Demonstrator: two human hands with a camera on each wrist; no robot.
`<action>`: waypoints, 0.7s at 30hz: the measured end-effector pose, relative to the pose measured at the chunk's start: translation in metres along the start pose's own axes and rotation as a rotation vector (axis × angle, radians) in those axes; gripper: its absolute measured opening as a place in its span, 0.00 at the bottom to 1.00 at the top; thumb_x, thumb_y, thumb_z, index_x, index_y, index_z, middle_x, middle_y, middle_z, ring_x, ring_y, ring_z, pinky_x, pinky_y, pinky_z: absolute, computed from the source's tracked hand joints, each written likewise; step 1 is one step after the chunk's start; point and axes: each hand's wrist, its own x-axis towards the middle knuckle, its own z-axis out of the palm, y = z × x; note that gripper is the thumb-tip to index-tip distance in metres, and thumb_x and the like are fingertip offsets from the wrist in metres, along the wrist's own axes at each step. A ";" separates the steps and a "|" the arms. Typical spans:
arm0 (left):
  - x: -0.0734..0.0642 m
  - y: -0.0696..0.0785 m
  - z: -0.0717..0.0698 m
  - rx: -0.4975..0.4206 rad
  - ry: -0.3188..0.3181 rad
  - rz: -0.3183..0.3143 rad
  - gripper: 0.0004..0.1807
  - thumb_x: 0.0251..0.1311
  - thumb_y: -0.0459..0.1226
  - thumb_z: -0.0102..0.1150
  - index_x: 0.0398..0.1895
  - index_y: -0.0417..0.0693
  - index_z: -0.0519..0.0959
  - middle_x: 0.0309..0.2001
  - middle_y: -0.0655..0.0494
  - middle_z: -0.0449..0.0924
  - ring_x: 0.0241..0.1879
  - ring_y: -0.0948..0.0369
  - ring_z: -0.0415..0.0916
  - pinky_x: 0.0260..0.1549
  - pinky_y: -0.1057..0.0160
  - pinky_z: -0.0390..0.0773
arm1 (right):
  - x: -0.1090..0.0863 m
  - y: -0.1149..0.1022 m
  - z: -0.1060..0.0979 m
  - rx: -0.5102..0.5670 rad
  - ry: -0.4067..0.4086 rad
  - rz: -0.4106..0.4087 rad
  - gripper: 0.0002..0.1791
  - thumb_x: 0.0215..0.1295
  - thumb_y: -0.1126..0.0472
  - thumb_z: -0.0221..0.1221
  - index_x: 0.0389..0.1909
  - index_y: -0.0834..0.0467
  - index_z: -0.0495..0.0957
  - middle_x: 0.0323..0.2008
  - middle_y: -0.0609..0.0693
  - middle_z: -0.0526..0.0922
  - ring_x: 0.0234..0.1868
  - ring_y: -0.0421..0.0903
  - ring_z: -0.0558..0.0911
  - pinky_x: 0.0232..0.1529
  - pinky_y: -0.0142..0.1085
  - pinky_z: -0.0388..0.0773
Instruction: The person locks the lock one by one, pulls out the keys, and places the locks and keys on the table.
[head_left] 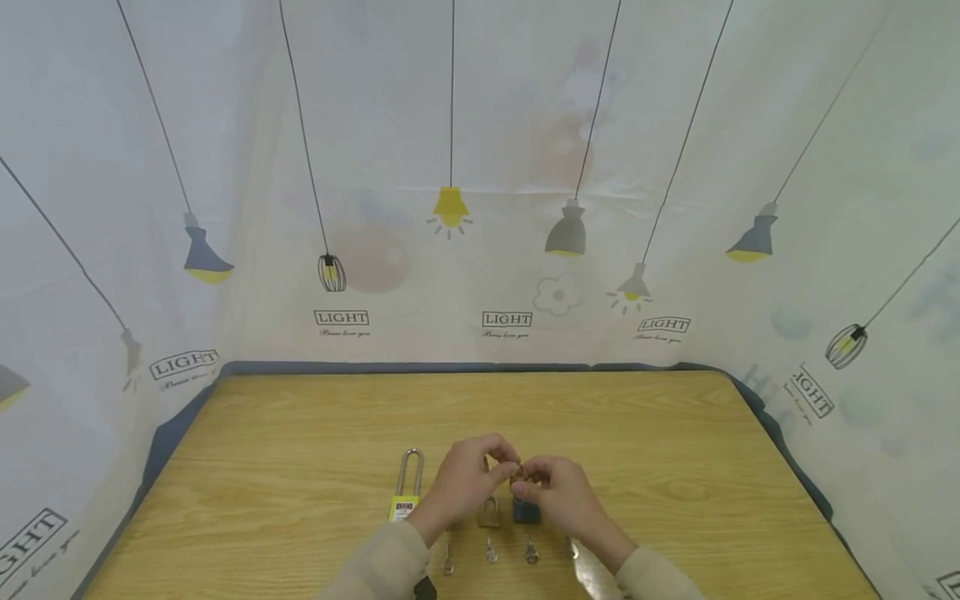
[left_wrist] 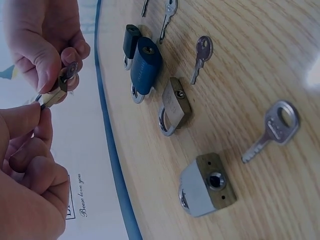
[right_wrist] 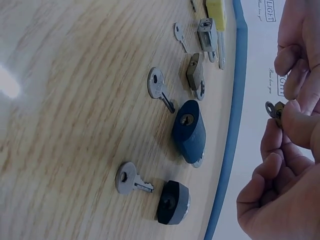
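Above the table, both hands meet at a small brass padlock [left_wrist: 56,95] that has a key [left_wrist: 70,71] in its keyhole. My right hand [head_left: 558,492] pinches the padlock's body between thumb and fingers. From the other side, my left hand [head_left: 472,467] pinches the shackle end with thumb and forefinger. Fingers cover most of the padlock. Below the hands lie a blue padlock [right_wrist: 190,132], a small brass padlock [left_wrist: 177,105], a larger silver-and-brass padlock [left_wrist: 205,185] and a black padlock [right_wrist: 172,202].
A yellow padlock [head_left: 405,507] with a long shackle lies left of the hands. Loose keys lie on the near side of the row, among them one key [left_wrist: 272,130] by the silver padlock and another key [right_wrist: 132,179] by the black one. Lamp-printed cloth [head_left: 420,333] surrounds the wooden table [head_left: 300,433].
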 end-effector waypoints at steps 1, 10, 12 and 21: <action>-0.001 0.000 0.000 -0.004 0.000 -0.001 0.02 0.63 0.42 0.62 0.35 0.56 0.82 0.35 0.66 0.83 0.20 0.67 0.65 0.20 0.69 0.68 | 0.000 -0.001 0.001 0.000 0.008 0.005 0.07 0.62 0.58 0.64 0.35 0.58 0.82 0.32 0.48 0.85 0.31 0.39 0.75 0.32 0.30 0.72; -0.002 0.003 -0.001 0.045 0.014 0.015 0.04 0.63 0.42 0.62 0.34 0.54 0.82 0.35 0.66 0.84 0.17 0.69 0.63 0.18 0.70 0.67 | 0.000 -0.004 0.006 -0.019 0.060 0.029 0.05 0.61 0.58 0.64 0.32 0.56 0.82 0.31 0.46 0.85 0.33 0.41 0.75 0.33 0.32 0.68; -0.002 0.004 -0.001 0.074 0.017 0.018 0.03 0.62 0.42 0.62 0.34 0.54 0.82 0.35 0.66 0.84 0.15 0.69 0.62 0.17 0.70 0.67 | 0.001 -0.003 0.007 -0.017 0.063 0.028 0.05 0.61 0.59 0.64 0.32 0.56 0.82 0.31 0.46 0.85 0.33 0.41 0.75 0.34 0.33 0.68; -0.003 0.004 0.001 0.117 0.003 0.039 0.02 0.61 0.38 0.63 0.31 0.55 0.81 0.34 0.65 0.84 0.13 0.69 0.60 0.15 0.71 0.65 | -0.002 -0.004 0.012 -0.007 0.103 0.044 0.03 0.60 0.61 0.64 0.32 0.57 0.81 0.31 0.46 0.85 0.34 0.40 0.78 0.43 0.36 0.72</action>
